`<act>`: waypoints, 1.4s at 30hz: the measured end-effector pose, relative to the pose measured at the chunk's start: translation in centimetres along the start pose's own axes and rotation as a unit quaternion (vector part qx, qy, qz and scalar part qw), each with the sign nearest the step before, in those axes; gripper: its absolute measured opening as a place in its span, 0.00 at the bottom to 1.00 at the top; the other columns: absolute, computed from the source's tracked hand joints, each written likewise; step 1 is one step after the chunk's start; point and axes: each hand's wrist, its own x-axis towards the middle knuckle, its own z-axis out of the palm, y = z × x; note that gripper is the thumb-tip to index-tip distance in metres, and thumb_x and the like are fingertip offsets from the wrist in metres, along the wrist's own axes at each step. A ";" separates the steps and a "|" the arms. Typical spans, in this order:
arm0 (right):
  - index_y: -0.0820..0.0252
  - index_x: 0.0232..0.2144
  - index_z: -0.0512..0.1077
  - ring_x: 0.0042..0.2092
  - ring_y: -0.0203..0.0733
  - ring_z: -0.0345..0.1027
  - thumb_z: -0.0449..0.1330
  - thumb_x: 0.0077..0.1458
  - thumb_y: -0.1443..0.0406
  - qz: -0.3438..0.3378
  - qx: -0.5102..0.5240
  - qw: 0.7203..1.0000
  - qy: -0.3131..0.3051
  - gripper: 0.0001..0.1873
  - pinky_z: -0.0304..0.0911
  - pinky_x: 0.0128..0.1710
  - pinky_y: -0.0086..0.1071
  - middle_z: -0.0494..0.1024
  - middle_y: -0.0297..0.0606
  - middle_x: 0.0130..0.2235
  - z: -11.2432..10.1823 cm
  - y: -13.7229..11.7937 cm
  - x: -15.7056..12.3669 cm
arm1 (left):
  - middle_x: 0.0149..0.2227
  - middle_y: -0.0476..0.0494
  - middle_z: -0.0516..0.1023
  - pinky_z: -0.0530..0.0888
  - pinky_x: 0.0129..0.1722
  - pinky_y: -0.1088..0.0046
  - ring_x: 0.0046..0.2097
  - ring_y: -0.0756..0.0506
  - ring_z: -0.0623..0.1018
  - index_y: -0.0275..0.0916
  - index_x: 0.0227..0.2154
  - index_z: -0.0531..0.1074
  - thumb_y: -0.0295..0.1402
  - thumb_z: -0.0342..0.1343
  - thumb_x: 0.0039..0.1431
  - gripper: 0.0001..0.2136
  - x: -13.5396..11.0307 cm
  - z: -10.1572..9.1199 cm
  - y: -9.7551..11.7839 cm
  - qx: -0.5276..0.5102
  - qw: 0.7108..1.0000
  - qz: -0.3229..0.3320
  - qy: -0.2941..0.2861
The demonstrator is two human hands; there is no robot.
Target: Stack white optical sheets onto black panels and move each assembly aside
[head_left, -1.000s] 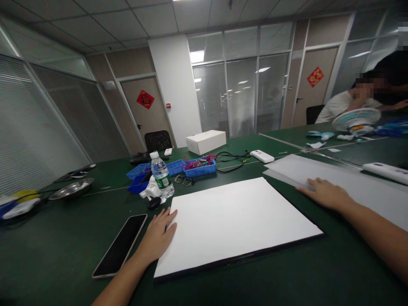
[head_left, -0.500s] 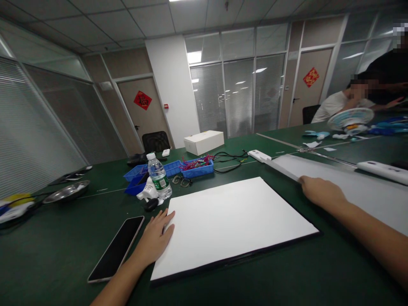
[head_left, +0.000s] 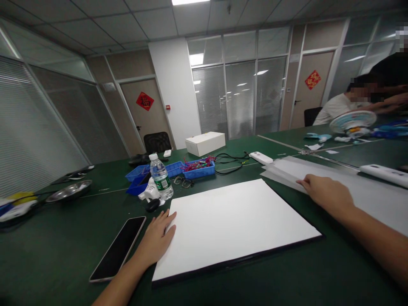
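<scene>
My left hand lies with spread fingers on the left edge of a flat white rectangular board with a dark rim. Off to the right, my right hand pinches the near edge of a translucent white sheet between thumb and fingers. The sheet's left end shows overlapping layers; whether these are one folded sheet or two, I cannot tell. It lies beyond the board's right side, apart from it. A tablet with a dark screen rests to the left of my left hand.
A water bottle stands behind my left hand, beside a black round object. Farther back are a blue tray of wires, glasses, a white box and a white power strip. Two people are at the far right.
The sheet's near left edge, raised before, has come down flatter, and its left end now spreads in layers. My right hand still grips it; my left hand stays on the board.
</scene>
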 end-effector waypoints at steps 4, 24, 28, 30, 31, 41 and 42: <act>0.63 0.43 0.74 0.36 0.51 0.71 0.38 0.71 0.50 -0.069 -0.023 0.997 0.035 0.31 0.54 0.36 0.39 0.77 0.53 0.39 -1.4 -3.0 -2.1 | 0.72 0.33 0.60 0.53 0.72 0.44 0.74 0.33 0.58 0.36 0.67 0.67 0.44 0.44 0.69 0.29 -0.1 0.0 -0.3 -0.005 1.000 -0.003 0.003; 0.59 0.31 0.66 0.30 0.37 0.58 0.51 0.71 0.62 -0.645 0.097 0.733 0.196 0.14 0.43 0.35 0.37 0.71 0.34 0.29 0.2 -13.4 -12.2 | 0.72 0.33 0.60 0.51 0.72 0.45 0.74 0.34 0.57 0.36 0.68 0.67 0.45 0.44 0.69 0.30 0.0 -0.1 -0.3 -0.020 1.000 -0.012 0.000; 0.60 0.33 0.69 0.32 0.37 0.61 0.52 0.71 0.61 -0.650 0.114 0.727 0.187 0.14 0.46 0.35 0.36 0.72 0.35 0.30 0.2 -13.6 -12.6 | 0.72 0.33 0.59 0.51 0.72 0.45 0.74 0.34 0.56 0.35 0.68 0.66 0.49 0.42 0.70 0.31 0.1 0.1 -0.4 -0.024 1.000 -0.008 0.001; 0.60 0.35 0.71 0.33 0.36 0.63 0.51 0.71 0.61 -0.655 0.123 0.724 0.179 0.14 0.50 0.35 0.35 0.74 0.36 0.31 0.3 -13.7 -12.8 | 0.72 0.33 0.59 0.51 0.72 0.44 0.74 0.33 0.57 0.36 0.67 0.67 0.52 0.45 0.69 0.33 0.2 0.2 -0.4 -0.026 1.000 -0.007 0.004; 0.60 0.37 0.72 0.34 0.36 0.64 0.51 0.71 0.61 -0.658 0.126 0.722 0.174 0.14 0.52 0.36 0.34 0.74 0.37 0.32 0.3 -13.8 -12.8 | 0.72 0.33 0.60 0.51 0.72 0.44 0.74 0.32 0.57 0.36 0.67 0.67 0.52 0.47 0.68 0.33 0.2 0.2 -0.4 -0.025 1.000 -0.007 0.006; 0.60 0.52 0.75 0.48 0.37 0.72 0.50 0.71 0.61 -0.694 0.177 0.689 0.108 0.17 0.64 0.50 0.32 0.79 0.45 0.46 0.4 -13.8 -12.8 | 0.73 0.34 0.58 0.51 0.73 0.46 0.74 0.34 0.56 0.34 0.69 0.64 0.40 0.47 0.66 0.30 0.1 -0.3 0.2 -0.010 1.000 -0.011 -0.008; 0.59 0.53 0.74 0.49 0.38 0.72 0.50 0.70 0.61 -0.695 0.182 0.687 0.105 0.18 0.64 0.51 0.32 0.80 0.45 0.47 0.4 -13.7 -12.7 | 0.73 0.34 0.58 0.51 0.73 0.46 0.74 0.34 0.56 0.34 0.69 0.64 0.39 0.47 0.66 0.30 0.1 -0.4 0.2 -0.013 1.000 -0.012 -0.007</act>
